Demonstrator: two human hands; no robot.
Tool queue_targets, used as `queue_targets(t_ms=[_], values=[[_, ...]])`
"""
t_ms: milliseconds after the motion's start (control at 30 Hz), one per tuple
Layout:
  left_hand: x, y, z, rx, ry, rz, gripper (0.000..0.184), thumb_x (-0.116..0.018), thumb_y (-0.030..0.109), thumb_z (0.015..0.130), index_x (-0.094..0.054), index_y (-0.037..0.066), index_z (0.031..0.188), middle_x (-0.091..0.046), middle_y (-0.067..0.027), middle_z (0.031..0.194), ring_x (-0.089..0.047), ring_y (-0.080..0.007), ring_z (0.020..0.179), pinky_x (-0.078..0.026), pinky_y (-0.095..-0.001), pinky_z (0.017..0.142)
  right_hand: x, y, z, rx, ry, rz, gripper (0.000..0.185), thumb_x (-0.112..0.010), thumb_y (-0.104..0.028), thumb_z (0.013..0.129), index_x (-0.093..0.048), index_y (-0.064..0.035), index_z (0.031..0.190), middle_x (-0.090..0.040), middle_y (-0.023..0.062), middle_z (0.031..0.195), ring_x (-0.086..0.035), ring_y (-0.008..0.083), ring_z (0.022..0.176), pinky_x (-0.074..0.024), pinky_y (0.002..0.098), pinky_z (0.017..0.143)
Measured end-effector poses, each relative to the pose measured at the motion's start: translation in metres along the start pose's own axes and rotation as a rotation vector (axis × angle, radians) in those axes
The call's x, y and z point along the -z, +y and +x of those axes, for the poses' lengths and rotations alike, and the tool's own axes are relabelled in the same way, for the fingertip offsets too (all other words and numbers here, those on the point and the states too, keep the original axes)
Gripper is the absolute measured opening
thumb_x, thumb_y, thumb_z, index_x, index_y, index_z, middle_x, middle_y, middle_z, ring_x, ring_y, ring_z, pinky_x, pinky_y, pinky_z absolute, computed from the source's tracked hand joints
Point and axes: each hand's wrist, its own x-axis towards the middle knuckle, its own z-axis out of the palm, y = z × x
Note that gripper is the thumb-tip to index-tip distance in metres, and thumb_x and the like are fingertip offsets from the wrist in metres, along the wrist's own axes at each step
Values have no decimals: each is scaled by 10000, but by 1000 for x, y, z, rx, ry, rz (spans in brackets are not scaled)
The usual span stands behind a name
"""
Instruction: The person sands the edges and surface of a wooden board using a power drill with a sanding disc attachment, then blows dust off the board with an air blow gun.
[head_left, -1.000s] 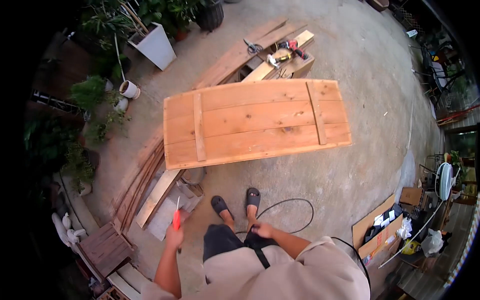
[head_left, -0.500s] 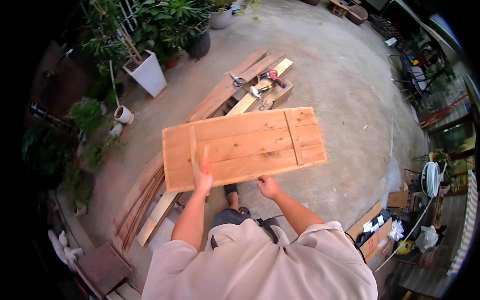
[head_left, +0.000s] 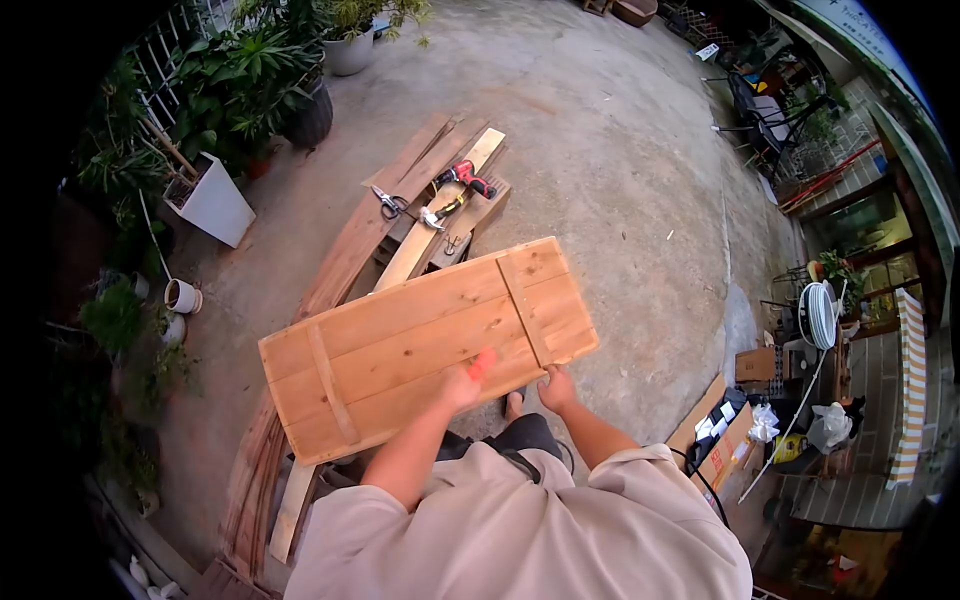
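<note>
A wooden panel [head_left: 410,375] of joined boards, with two cross battens, lies in front of me over the timber pile. My left hand [head_left: 462,388] is closed around the red-orange handle of a paintbrush [head_left: 483,362] above the panel's near half; the bristles are blurred and hard to make out. At the panel's near edge, by the right batten, my right hand [head_left: 556,389] pinches the wood with bent fingers. What supports the panel underneath is mostly hidden.
Beyond the panel, scissors [head_left: 390,203], a hammer [head_left: 442,212] and a red cordless drill [head_left: 465,178] rest on stacked planks [head_left: 345,255]. Potted plants stand left, including a white planter [head_left: 212,205]. An open cardboard box [head_left: 722,440] and a white coiled hose [head_left: 818,315] are right.
The panel has turned, its right end now farther away and its left end nearer. My right hand has come onto its edge. The brush has shifted toward the panel's middle; the view has moved too.
</note>
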Motion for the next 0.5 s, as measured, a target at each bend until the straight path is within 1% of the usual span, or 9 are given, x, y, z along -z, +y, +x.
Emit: queue_targets(t_ms=[33, 133, 233, 333, 400, 433, 500], values=[[-11, 7, 11, 114, 57, -85, 234, -640, 172, 835, -744, 11, 969, -728, -296, 990, -713, -463, 957, -551, -535, 837, 3, 5, 11, 4, 0, -22, 471, -707, -191, 858, -660, -7, 1289, -605, 241, 1383, -581, 417, 1277, -474, 461, 1100], [-34, 25, 33, -312, -192, 218, 249, -646, 198, 850, -740, -4, 962, -728, -294, 960, -721, -453, 940, -559, -529, 811, 18, 25, 52, 25, -11, -73, 538, -705, -218, 865, -617, -11, 1354, -561, 230, 1449, -533, 398, 1341, -441, 449, 1137], [-71, 72, 51, 101, 89, -45, 253, -629, 189, 848, -742, 7, 984, -732, -283, 977, -721, -448, 949, -561, -526, 831, 30, 41, 96, 77, -56, -100, 612, -695, -249, 878, -560, -24, 1431, -503, 226, 1516, -457, 391, 1416, -387, 452, 1186], [-84, 108, 51, -222, -266, 308, 277, -652, 190, 830, -760, 9, 1010, -729, -297, 1000, -717, -439, 991, -561, -536, 869, 52, 65, 125, 128, -97, -179, 665, -679, -285, 897, -507, -34, 1488, -451, 231, 1560, -398, 406, 1457, -332, 472, 1222], [-109, 105, 60, 1, -57, 263, 275, -637, 172, 824, -770, 35, 1021, -733, -286, 991, -717, -435, 996, -562, -533, 872, 68, 73, 149, 143, -111, -248, 695, -667, -301, 908, -470, -36, 1520, -430, 238, 1572, -376, 418, 1468, -304, 493, 1237], [-116, 105, 59, 119, 54, 237, 277, -630, 164, 821, -775, 47, 1027, -735, -280, 986, -718, -433, 998, -562, -531, 873, 67, 83, 159, 130, -64, -231, 706, -660, -308, 914, -452, -35, 1532, -416, 245, 1581, -363, 424, 1476, -298, 499, 1238], [-104, 92, 40, 12, -274, 377, 270, -644, 190, 823, -777, 44, 1008, -734, -282, 966, -720, -434, 988, -564, -532, 870, 68, 107, 174, 126, 10, -206, 729, -647, -324, 927, -416, -33, 1554, -388, 259, 1600, -338, 435, 1493, -288, 511, 1240]])
